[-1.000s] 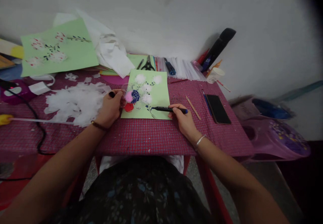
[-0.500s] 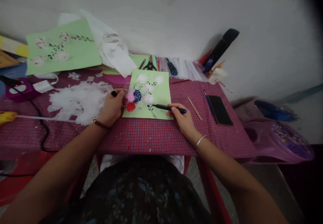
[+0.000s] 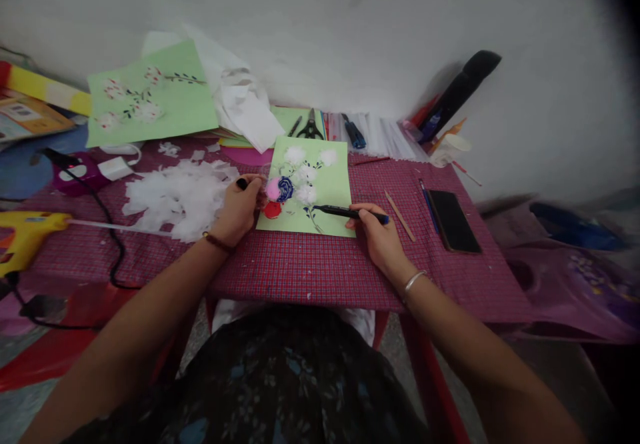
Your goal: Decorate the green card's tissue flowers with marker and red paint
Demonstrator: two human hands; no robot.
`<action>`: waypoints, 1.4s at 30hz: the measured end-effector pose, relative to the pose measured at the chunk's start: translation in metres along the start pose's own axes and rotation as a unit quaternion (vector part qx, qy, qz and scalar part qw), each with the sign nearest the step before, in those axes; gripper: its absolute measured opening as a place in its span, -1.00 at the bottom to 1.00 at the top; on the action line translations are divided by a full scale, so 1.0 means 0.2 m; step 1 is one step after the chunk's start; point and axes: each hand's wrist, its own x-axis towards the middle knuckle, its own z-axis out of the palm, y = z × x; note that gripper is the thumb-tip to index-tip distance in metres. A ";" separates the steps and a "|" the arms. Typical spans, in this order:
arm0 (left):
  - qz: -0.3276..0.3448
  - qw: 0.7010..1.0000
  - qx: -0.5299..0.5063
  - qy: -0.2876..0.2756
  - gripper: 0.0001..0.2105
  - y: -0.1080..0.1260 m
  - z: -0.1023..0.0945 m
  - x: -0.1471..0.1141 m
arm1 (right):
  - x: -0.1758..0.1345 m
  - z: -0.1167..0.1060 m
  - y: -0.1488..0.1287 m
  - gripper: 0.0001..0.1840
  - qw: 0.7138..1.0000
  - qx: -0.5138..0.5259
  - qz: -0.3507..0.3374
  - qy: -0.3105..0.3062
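Observation:
My right hand (image 3: 380,231) is closed round a black marker pen (image 3: 336,211). Its tip is at the dark leaves drawn low on a light green sheet (image 3: 333,184). White fluffy flowers (image 3: 307,195) and thin stems decorate that sheet. At the sheet's left edge, my left hand (image 3: 243,209) pinches a small clear paint palette (image 3: 265,199) with pink, blue and red paint in its wells. A black cap-like piece (image 3: 242,183) also shows between those fingers.
White tissue scraps (image 3: 175,197) lie left of my left hand. A yellow glue gun (image 3: 30,237) is at the far left, its cord near a purple socket (image 3: 75,174). A wooden stick (image 3: 400,216) and phone (image 3: 454,221) lie right. Scissors (image 3: 311,125) lie behind the sheet.
The whole view has shifted, so things appear further right and more of the glue gun shows. Both hands keep their holds, with the marker tip still at the same leaves.

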 end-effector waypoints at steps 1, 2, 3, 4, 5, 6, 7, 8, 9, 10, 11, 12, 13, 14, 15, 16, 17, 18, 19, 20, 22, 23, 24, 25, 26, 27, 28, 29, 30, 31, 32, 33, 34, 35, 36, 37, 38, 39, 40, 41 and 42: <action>0.000 1.000 -0.002 -0.001 -0.93 0.00 0.00 0.00 | 0.00 0.00 0.00 -0.82 1.000 0.014 0.000 0.000; 0.001 1.000 -0.004 -0.003 -0.93 0.00 0.00 0.00 | 0.00 -0.01 0.00 -0.83 1.000 0.027 0.001 -0.002; 0.001 1.000 -0.005 -0.004 -0.94 0.00 0.00 0.00 | 0.00 -0.01 0.00 -0.84 0.999 0.037 0.002 -0.002; 0.001 1.000 -0.007 -0.005 -0.94 0.00 0.00 0.00 | 0.01 -0.01 0.00 -0.86 0.999 0.043 0.004 -0.002; 0.001 1.000 -0.008 -0.006 -0.94 0.00 0.00 0.00 | 0.01 -0.01 0.00 -0.89 0.999 0.046 0.006 0.000; 0.001 1.000 -0.008 -0.006 -0.93 0.00 0.00 0.00 | 0.00 -0.01 0.00 -0.91 0.999 0.046 0.009 0.000; 0.002 1.000 -0.009 -0.007 -0.93 0.00 0.00 0.00 | 0.00 -0.01 -0.01 -0.93 0.999 0.044 0.011 -0.001; 0.001 1.000 -0.009 -0.008 -0.92 0.00 0.00 0.00 | 0.00 -0.01 -0.01 -0.94 0.999 0.043 0.012 -0.004; 0.001 1.000 -0.009 -0.009 -0.92 0.00 -0.01 0.00 | 0.00 -0.01 -0.01 -0.94 0.999 0.042 0.013 -0.008; 0.000 1.000 -0.009 -0.010 -0.92 0.00 -0.01 0.00 | 0.00 -0.01 -0.01 -0.93 0.999 0.042 0.013 -0.011; 0.000 1.000 -0.009 -0.009 -0.92 0.00 -0.01 0.00 | 0.00 -0.02 -0.01 -0.92 0.999 0.042 0.013 -0.013; 0.001 1.000 -0.010 -0.008 -0.92 0.00 -0.01 0.00 | 0.00 -0.02 -0.01 -0.91 0.999 0.041 0.012 -0.015; 0.001 1.000 -0.011 -0.006 -0.92 0.00 0.00 0.00 | 0.00 -0.02 -0.01 -0.90 0.999 0.040 0.012 -0.017; 0.000 1.000 -0.012 -0.004 -0.93 0.00 0.00 0.00 | 0.00 -0.02 -0.01 -0.89 0.999 0.038 0.013 -0.018; 0.000 1.000 -0.013 -0.003 -0.93 0.00 0.00 0.00 | 0.00 -0.02 -0.01 -0.89 0.999 0.035 0.015 -0.020; -0.002 1.000 -0.013 -0.004 -0.93 0.01 0.00 0.00 | 0.00 -0.02 -0.01 -0.89 0.999 0.032 0.017 -0.020; -0.003 1.000 -0.014 -0.006 -0.94 0.01 0.00 0.00 | 0.00 -0.02 -0.01 -0.89 0.999 0.028 0.020 -0.021; -0.003 1.000 -0.014 -0.008 -0.94 0.01 0.00 0.00 | 0.01 -0.02 -0.01 -0.89 0.999 0.023 0.022 -0.021; -0.003 1.000 -0.014 -0.010 -0.93 0.01 0.00 -0.01 | 0.01 -0.02 -0.01 -0.90 0.999 0.018 0.023 -0.020; -0.003 1.000 -0.014 -0.010 -0.93 0.01 0.00 -0.01 | 0.01 -0.02 -0.01 -0.90 0.999 0.015 0.023 -0.018; -0.001 1.000 -0.013 -0.010 -0.92 0.01 0.00 -0.01 | 0.01 -0.02 -0.01 -0.91 1.000 0.011 0.021 -0.015; -0.001 1.000 -0.012 -0.010 -0.92 0.01 0.00 -0.01 | 0.01 -0.02 -0.01 -0.92 1.000 0.011 0.021 -0.015; -0.002 1.000 -0.011 -0.010 -0.91 0.01 0.00 -0.01 | 0.01 -0.02 -0.01 -0.92 1.000 0.010 0.022 -0.016; -0.002 1.000 -0.011 -0.009 -0.91 0.01 0.00 -0.01 | 0.01 -0.01 -0.01 -0.92 1.000 0.009 0.023 -0.018; -0.003 1.000 -0.011 -0.009 -0.90 0.01 0.00 -0.01 | 0.01 -0.01 -0.01 -0.91 0.999 0.006 0.025 -0.020; -0.003 1.000 -0.011 -0.009 -0.90 0.02 0.00 -0.01 | 0.01 -0.01 -0.01 -0.91 0.999 0.003 0.027 -0.021; -0.003 1.000 -0.010 -0.008 -0.90 0.02 0.00 -0.01 | 0.01 -0.01 -0.01 -0.90 0.999 -0.002 0.028 -0.021; -0.003 1.000 -0.010 -0.008 -0.90 0.02 0.00 -0.01 | 0.01 -0.01 -0.02 -0.90 0.999 -0.007 0.027 -0.021; -0.003 1.000 -0.010 -0.008 -0.89 0.02 0.00 -0.01 | 0.01 0.00 -0.02 -0.90 0.999 -0.012 0.027 -0.022; -0.003 1.000 -0.009 -0.007 -0.90 0.02 0.00 -0.01 | 0.01 0.00 -0.02 -0.89 0.999 -0.015 0.025 -0.022; -0.004 1.000 -0.008 -0.007 -0.90 0.02 0.00 -0.01 | 0.01 0.00 -0.02 -0.89 0.999 -0.019 0.023 -0.023; -0.004 1.000 -0.008 -0.006 -0.90 0.02 0.00 -0.01 | 0.01 0.00 -0.02 -0.89 0.999 -0.022 0.022 -0.024; -0.004 1.000 -0.007 -0.006 -0.90 0.02 0.00 -0.01 | 0.01 0.00 -0.02 -0.89 0.999 -0.026 0.020 -0.024; -0.004 1.000 -0.008 -0.005 -0.90 0.02 0.00 -0.01 | 0.01 0.00 -0.02 -0.88 0.999 -0.030 0.020 -0.026; -0.004 1.000 -0.008 -0.006 -0.90 0.01 0.00 -0.01 | 0.01 0.00 -0.02 -0.88 0.999 -0.036 0.021 -0.029; -0.003 1.000 -0.009 -0.005 -0.90 0.01 0.01 -0.01 | 0.01 0.00 -0.02 -0.88 0.998 -0.042 0.020 -0.033; -0.002 1.000 -0.009 -0.004 -0.90 0.01 0.01 -0.01 | 0.02 0.00 -0.02 -0.89 0.998 -0.050 0.019 -0.038; -0.002 1.000 -0.010 -0.003 -0.90 0.01 0.01 -0.01 | 0.02 0.00 -0.02 -0.89 0.997 -0.059 0.017 -0.044; -0.001 1.000 -0.011 -0.002 -0.90 0.01 0.01 -0.01 | 0.02 -0.01 -0.02 -0.89 0.996 -0.069 0.015 -0.050; -0.001 1.000 -0.011 -0.002 -0.89 0.01 0.01 -0.01 | 0.02 -0.01 -0.02 -0.89 0.995 -0.078 0.012 -0.055; 0.000 1.000 -0.011 -0.001 -0.89 0.01 0.01 -0.01 | 0.02 -0.02 -0.02 -0.89 0.995 -0.085 0.009 -0.059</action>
